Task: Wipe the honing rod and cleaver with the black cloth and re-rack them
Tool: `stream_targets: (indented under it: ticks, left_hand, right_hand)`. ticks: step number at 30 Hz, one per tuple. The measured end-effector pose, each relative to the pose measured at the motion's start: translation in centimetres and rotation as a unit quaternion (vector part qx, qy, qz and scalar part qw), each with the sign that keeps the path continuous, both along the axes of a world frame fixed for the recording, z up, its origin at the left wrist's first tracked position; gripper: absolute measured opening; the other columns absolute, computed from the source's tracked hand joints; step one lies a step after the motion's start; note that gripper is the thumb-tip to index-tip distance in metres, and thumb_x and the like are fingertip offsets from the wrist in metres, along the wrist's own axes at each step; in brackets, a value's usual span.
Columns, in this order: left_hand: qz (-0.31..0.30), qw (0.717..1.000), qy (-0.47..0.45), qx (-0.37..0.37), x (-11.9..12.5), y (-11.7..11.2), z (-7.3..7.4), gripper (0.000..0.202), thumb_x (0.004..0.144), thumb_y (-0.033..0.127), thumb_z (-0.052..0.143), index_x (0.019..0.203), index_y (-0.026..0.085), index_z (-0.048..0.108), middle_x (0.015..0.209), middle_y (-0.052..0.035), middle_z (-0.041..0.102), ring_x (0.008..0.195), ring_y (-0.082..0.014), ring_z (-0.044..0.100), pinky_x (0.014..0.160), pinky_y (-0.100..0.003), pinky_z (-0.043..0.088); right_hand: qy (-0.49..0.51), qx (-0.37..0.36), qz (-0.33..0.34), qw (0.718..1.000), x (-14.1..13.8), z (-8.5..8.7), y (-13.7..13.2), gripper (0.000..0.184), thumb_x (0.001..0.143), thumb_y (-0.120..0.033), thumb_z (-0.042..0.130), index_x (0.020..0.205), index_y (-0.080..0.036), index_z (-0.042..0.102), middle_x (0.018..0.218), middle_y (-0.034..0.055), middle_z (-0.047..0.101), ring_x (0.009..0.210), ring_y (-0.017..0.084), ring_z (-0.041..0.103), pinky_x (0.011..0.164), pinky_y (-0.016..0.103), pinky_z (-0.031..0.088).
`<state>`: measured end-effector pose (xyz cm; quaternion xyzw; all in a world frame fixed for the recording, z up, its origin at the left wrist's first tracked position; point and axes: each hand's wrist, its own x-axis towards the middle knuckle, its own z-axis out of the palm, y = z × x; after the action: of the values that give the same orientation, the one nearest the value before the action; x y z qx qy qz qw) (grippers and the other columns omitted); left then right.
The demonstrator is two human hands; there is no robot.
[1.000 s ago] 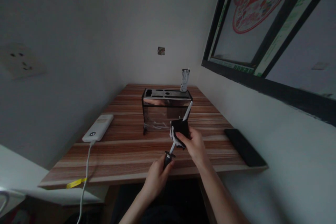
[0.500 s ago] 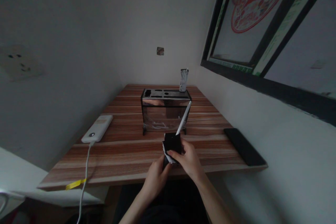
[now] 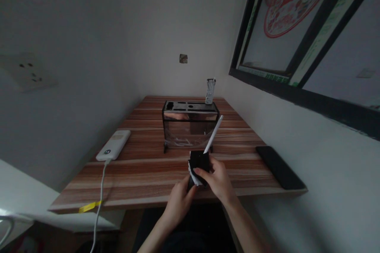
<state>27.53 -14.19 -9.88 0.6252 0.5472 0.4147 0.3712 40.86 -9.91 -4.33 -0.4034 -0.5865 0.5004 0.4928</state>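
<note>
A small black folded piece with ragged white edges point(image 3: 198, 162) is held near the front edge of the table. My right hand point(image 3: 218, 180) pinches its right side, the thumb lying across its front. My left hand point(image 3: 179, 197) is closed on its lower end, fingers partly hidden. A slim white stick point(image 3: 213, 136) slants up and right from behind the black piece; its lower end is hidden near my right fingers. Just beyond stands a clear-fronted box point(image 3: 190, 128) with a black frame and slotted grey top. An upright narrow whitish piece point(image 3: 210, 91) is at its back right corner.
A white power bank point(image 3: 114, 144) with a white cable point(image 3: 101, 189) lies at the left of the striped wooden table point(image 3: 142, 174). Yellow tape point(image 3: 89, 207) is on the front edge. A black phone point(image 3: 280, 168) lies at the right, beside the wall.
The whole view has shifted slightly, so everything appears a little further right. Both hands keep their hold on the black piece, and the white stick still slants up.
</note>
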Motion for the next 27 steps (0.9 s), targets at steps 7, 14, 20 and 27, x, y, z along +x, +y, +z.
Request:
stream_targets:
  ticks: [7,14,20,27]
  left_hand:
    - [-0.009,1.000,0.004,0.009,0.1,-0.1,0.7,0.027,0.087,0.032,0.045,0.097,0.014,0.063,0.089,-0.0071,0.070,0.082,-0.0218,0.062,0.074,-0.025,0.043]
    - [-0.011,1.000,0.016,0.005,0.0,-0.2,0.8,0.026,0.087,0.032,0.047,0.098,0.016,0.064,0.091,-0.0054,0.070,0.083,-0.0211,0.062,0.075,-0.024,0.043]
    - [-0.021,1.000,0.013,0.003,0.0,-0.2,0.9,0.026,0.087,0.034,0.048,0.096,0.017,0.065,0.089,-0.0050,0.070,0.083,-0.0206,0.063,0.075,-0.023,0.043]
    - [-0.027,0.999,0.033,-0.006,0.1,-0.4,1.3,0.023,0.087,0.035,0.049,0.092,0.018,0.064,0.085,-0.0030,0.070,0.081,-0.0195,0.064,0.072,-0.021,0.042]
  right_hand:
    - [0.021,0.011,-0.007,1.000,0.7,1.3,1.1,0.034,0.063,-0.034,0.078,0.092,-0.017,0.068,0.087,0.0061,0.074,0.081,0.023,0.069,0.071,0.031,0.055]
    - [0.051,0.019,-0.012,0.998,2.2,3.4,2.8,0.035,0.062,-0.036,0.079,0.088,-0.014,0.069,0.080,0.0073,0.073,0.064,0.021,0.068,0.055,0.029,0.055]
    - [0.086,0.048,-0.036,0.994,3.5,4.7,4.6,0.030,0.061,-0.033,0.080,0.083,-0.015,0.069,0.079,0.0060,0.073,0.064,0.019,0.068,0.056,0.027,0.056]
    - [0.120,0.071,-0.087,0.986,5.5,6.7,6.0,0.030,0.058,-0.031,0.082,0.080,-0.016,0.070,0.072,0.0028,0.072,0.056,0.015,0.064,0.050,0.024,0.052]
